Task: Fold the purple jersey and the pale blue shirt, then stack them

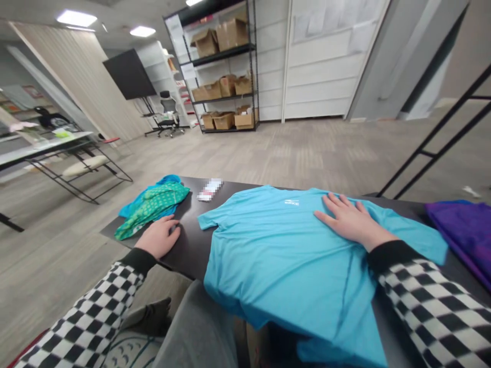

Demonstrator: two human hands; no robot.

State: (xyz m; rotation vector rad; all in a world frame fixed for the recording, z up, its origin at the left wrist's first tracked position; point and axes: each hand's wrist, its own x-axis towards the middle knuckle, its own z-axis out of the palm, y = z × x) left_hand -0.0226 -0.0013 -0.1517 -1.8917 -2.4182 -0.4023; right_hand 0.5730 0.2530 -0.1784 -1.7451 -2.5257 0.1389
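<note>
A light blue T-shirt (276,250) with a small white chest logo lies spread over the dark table (194,240), its lower part hanging off the near edge. My right hand (347,217) rests flat on the shirt near its right shoulder, fingers spread, holding nothing. At the table's left side, my left hand (159,237) lies on the tabletop beside a crumpled green patterned garment (153,204). Its fingers are loosely bent and apart, with nothing seen in them. A brighter blue cloth (169,179) shows beneath the green one.
A purple garment (460,227) lies at the table's right end. Near the far edge is a small pixelated item (210,189). Beyond stand a shelf rack (226,97) with cardboard boxes, an office chair (169,115) and a black metal frame (433,138).
</note>
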